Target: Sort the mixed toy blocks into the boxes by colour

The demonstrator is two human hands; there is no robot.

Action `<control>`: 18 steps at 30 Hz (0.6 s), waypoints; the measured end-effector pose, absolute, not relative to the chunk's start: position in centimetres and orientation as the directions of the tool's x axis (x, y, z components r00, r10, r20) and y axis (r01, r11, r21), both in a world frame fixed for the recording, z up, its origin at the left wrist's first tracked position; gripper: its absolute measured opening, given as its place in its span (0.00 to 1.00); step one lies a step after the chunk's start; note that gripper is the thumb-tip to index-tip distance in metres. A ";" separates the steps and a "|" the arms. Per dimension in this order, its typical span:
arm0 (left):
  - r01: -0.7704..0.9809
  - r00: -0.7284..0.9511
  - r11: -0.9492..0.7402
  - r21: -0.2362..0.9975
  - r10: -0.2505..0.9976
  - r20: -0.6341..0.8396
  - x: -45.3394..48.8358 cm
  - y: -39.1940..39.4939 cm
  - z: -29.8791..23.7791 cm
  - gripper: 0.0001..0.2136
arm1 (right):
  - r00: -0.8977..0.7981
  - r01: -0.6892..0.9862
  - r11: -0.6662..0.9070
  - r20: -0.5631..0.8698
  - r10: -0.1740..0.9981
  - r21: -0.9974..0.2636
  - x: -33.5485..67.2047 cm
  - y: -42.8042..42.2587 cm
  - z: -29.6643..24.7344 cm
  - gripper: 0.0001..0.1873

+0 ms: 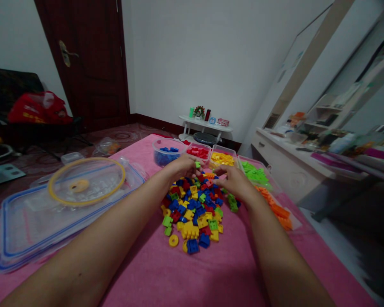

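A loose heap of plastic building bricks (195, 209) in blue, yellow, red and green lies on the pink cloth. Above its far left side, my left hand (186, 165) is closed on a light green brick (197, 164). Opposite it, my right hand (233, 179) reaches over the far right of the heap, thumb and forefinger apart. An orange brick (209, 175) lies just off those fingertips; whether they touch it I cannot tell. Beside the right wrist is a group of green bricks (232, 203).
Behind the heap stand a round tub (158, 158) of blue bricks and boxes of red (199, 152), yellow (222, 159) and green bricks (255, 172). Orange bricks (277, 211) sit at the right. Clear lids (67, 221) lie at the left, topped by a yellow-rimmed round lid (124, 181).
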State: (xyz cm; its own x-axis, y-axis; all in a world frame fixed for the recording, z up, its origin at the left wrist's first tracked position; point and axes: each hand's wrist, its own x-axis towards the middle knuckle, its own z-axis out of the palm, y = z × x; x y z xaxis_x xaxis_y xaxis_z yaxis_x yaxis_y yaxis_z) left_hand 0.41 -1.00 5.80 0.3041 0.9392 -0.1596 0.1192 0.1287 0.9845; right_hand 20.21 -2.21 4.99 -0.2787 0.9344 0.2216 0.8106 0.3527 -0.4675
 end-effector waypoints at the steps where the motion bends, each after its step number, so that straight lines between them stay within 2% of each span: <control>1: 0.059 0.304 0.177 0.982 0.934 -0.187 0.3 -1.0 6.0 0.17 | -0.278 0.858 0.327 0.176 0.944 -0.396 20.5 -2.2 4.8 0.16; 3: 0.007 0.309 0.240 0.971 0.923 -0.230 -0.1 -0.8 6.2 0.16 | -0.275 0.923 0.282 0.064 0.959 -0.261 20.9 -2.1 4.3 0.15; 5: 0.053 0.305 0.231 0.972 0.923 -0.236 -0.6 -0.6 6.2 0.12 | -0.260 0.954 0.253 -0.026 0.965 -0.161 21.0 -2.2 3.8 0.16; 7: 0.177 0.280 0.126 0.976 0.944 -0.173 -1.2 -0.4 6.1 0.11 | -0.260 0.961 0.253 -0.057 0.964 -0.108 20.9 -2.2 3.6 0.16; 9: 0.370 0.283 -0.044 0.928 0.957 -0.068 -1.9 -0.1 5.9 0.12 | -0.258 0.963 0.252 -0.055 0.965 -0.098 20.8 -2.2 3.6 0.14; 11: 0.567 0.352 -0.206 0.797 0.936 -0.008 -2.5 0.1 5.8 0.12 | -0.250 0.964 0.244 -0.046 0.967 -0.102 20.8 -2.3 3.8 0.12; 13: 0.721 0.423 -0.326 0.612 0.906 -0.016 -3.0 0.2 5.9 0.12 | -0.229 0.970 0.226 -0.027 0.973 -0.096 20.7 -2.3 4.0 0.10; 16: 0.841 0.463 -0.408 0.354 0.883 -0.082 -3.0 -0.2 6.2 0.16 | -0.203 0.974 0.206 0.043 0.978 -0.094 20.5 -2.4 4.5 0.12; 18: 0.873 0.463 -0.420 0.250 0.874 -0.148 -2.7 -0.8 6.5 0.18 | -0.212 0.971 0.220 0.094 0.973 -0.092 20.3 -2.5 4.6 0.14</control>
State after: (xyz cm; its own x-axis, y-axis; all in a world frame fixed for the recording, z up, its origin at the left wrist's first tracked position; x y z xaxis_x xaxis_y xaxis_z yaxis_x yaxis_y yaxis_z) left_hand -2.68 -0.77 6.54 0.4630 0.8738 -0.1485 0.8725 -0.4199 0.2498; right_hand 20.28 -2.45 4.58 -0.2118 0.9727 0.0944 0.9711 0.2204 -0.0921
